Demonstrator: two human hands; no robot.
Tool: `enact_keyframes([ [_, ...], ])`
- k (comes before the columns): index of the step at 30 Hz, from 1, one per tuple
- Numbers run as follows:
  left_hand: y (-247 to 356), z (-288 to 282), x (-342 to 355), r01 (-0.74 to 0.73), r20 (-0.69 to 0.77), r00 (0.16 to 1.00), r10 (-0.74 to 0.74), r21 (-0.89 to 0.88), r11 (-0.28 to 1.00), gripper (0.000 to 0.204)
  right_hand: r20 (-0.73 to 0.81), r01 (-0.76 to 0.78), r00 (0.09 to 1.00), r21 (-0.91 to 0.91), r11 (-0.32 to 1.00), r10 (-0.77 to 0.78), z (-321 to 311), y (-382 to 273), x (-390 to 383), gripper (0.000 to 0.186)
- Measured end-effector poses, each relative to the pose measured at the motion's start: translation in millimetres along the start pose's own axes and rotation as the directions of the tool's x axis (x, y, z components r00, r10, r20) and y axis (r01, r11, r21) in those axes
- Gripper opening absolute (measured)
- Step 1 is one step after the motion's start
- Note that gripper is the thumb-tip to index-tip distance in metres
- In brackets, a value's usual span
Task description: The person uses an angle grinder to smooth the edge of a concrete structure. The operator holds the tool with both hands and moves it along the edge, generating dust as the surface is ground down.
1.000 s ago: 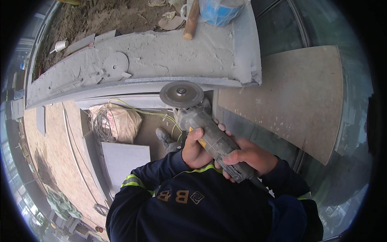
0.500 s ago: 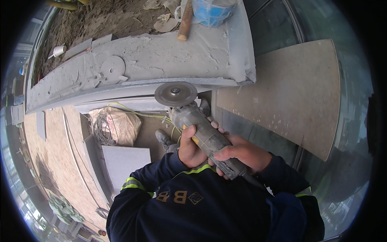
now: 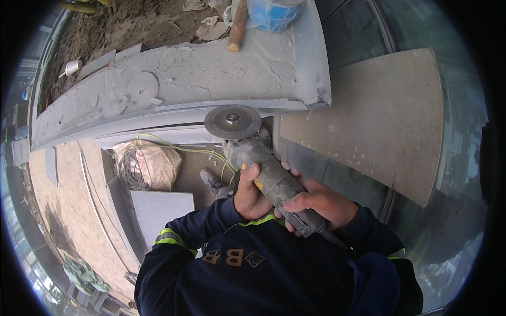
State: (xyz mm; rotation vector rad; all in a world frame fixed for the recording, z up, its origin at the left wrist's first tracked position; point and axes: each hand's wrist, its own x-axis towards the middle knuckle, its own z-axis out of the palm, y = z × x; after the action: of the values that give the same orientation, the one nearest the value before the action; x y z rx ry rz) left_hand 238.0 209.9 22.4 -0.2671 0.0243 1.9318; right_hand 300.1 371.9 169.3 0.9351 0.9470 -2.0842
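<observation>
L hand (image 3: 251, 199) & R hand (image 3: 329, 204) wrap angle grinder (image 3: 268, 176), grip unchanged vs. sec. ago, prob. meaning steady control of disc (image 3: 221, 125).

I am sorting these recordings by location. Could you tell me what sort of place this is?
Probably a building or renovation site: there is a dusty angle grinder, a loose round disc on a dust-covered ledge, and bare soil beyond.

Gold letters (image 3: 234, 257) (beside a diamond emblem (image 3: 254, 258)) mark the dark jacket (image 3: 295, 279).
</observation>
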Motion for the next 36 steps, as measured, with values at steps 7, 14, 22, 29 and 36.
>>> enact_keyframes([
  [7, -2.6, -1.1, 1.0, -0.005, -0.011, 1.0, 0.005, -0.001, 1.0, 0.061, -0.013, 0.005, 1.0, -0.03, 1.0, -0.005, -2.2, -0.3, -2.7, 0.048],
  [14, 22.3, 11.3, -13.3, -0.147, -0.045, 0.986, 0.159, 0.198, 0.969, 0.07, 0.211, 0.063, 0.977, -0.133, 0.989, -0.034, -7.6, 3.3, 31.6, 0.051],
  [22, 88.2, 57.8, -55.3, -0.418, 0.178, 0.906, 0.384, 0.522, 0.744, 0.072, 0.579, 0.451, 0.763, -0.162, 0.877, -0.286, 38.3, -5.0, 69.2, 0.062],
  [29, 95.2, 73.7, -66.6, -0.463, 0.343, 0.883, 0.32, 0.523, 0.716, 0.08, 0.608, 0.639, 0.658, -0.138, 0.757, -0.445, 48.8, 8.1, 53.9, 0.042],
  [36, 84.4, 94.0, -44.9, -0.53, 0.459, 0.832, 0.313, 0.488, 0.693, 0.087, 0.618, 0.67, 0.654, -0.203, 0.714, -0.437, 31.0, -8.3, 50.1, 0.056],
])
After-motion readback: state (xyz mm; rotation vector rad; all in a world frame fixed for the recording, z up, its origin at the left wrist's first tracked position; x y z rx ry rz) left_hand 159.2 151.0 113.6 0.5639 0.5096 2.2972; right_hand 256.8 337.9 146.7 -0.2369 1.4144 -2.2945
